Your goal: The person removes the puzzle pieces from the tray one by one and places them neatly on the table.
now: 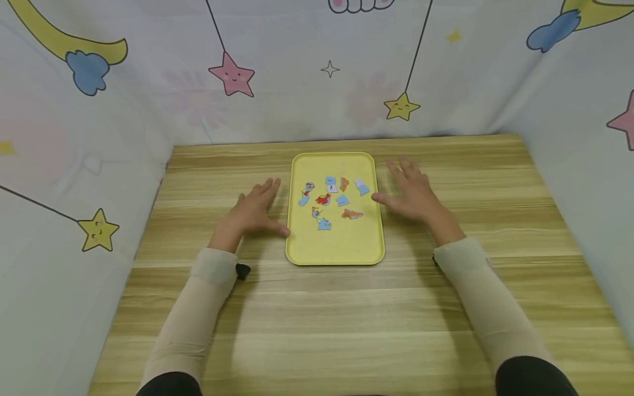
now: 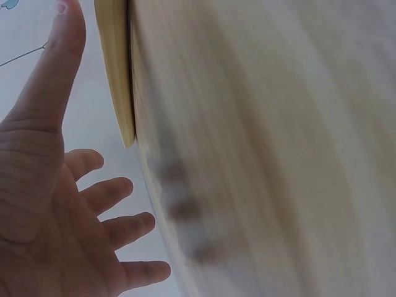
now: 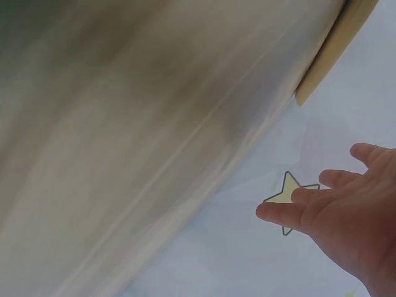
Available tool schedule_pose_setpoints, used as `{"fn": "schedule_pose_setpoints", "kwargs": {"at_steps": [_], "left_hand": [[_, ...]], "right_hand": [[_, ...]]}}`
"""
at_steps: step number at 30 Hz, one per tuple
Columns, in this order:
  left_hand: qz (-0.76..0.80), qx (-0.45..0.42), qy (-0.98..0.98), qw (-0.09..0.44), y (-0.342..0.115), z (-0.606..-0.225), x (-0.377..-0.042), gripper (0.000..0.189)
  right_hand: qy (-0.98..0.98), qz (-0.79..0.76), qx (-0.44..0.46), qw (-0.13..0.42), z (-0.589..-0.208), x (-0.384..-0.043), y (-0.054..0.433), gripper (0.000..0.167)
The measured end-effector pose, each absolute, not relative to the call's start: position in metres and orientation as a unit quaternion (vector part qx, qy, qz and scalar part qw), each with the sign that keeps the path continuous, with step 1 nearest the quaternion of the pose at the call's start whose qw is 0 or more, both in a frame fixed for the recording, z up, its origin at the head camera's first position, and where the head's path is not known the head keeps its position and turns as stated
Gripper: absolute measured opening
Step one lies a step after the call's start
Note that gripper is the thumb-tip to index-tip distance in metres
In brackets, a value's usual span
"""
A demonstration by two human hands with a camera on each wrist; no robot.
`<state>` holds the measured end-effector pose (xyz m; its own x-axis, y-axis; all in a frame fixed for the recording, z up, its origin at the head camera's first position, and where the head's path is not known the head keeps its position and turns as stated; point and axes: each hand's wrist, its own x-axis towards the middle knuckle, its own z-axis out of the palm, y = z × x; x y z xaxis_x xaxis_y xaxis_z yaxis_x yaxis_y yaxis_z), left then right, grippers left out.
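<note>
In the head view, a yellow tray [image 1: 342,250] is seen near the centre of the frame, slightly to the right, laid flat on a wooden desk [image 1: 356,313]. Its long axis is aligned up and down the frame, so its 2 long sides are faced by the 2 hands: the left hand [image 1: 252,209] is held beside the left rim, the right hand [image 1: 415,198] beside the right rim and a little higher. The rim is overlapped by each thumb tip; whether contact is made cannot be told. Small printed pieces [image 1: 323,199] are scattered over the tray's upper and middle part, and the white-and-blue piece [image 1: 362,187] is placed just beside the right thumb, so the right hand is nearer to a piece.

In the left wrist view, the left hand is shown at the left of the frame, fingers spread, nothing gripped. The tray's side is seen at the top, just right of the thumb.

In the right wrist view, the right hand is shown at the lower right, fingers extended, nothing gripped; its thumb cannot be seen. The tray's corner is seen at the upper right, and a printed star [image 3: 286,189] is partly covered by the fingers.
</note>
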<state>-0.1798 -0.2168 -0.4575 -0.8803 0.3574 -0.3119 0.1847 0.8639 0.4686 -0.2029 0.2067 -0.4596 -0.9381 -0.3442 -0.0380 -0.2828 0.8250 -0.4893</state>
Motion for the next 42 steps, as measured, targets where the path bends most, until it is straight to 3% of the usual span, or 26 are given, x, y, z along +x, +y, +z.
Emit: {"fn": "schedule_pose_setpoints", "kwargs": {"at_steps": [42], "left_hand": [[0.288, 0.203, 0.904, 0.243, -0.209, -0.469, -0.175, 0.132]], "right_hand": [[0.937, -0.241, -0.234, 0.093, -0.461, -0.217, 0.119, 0.104]]}}
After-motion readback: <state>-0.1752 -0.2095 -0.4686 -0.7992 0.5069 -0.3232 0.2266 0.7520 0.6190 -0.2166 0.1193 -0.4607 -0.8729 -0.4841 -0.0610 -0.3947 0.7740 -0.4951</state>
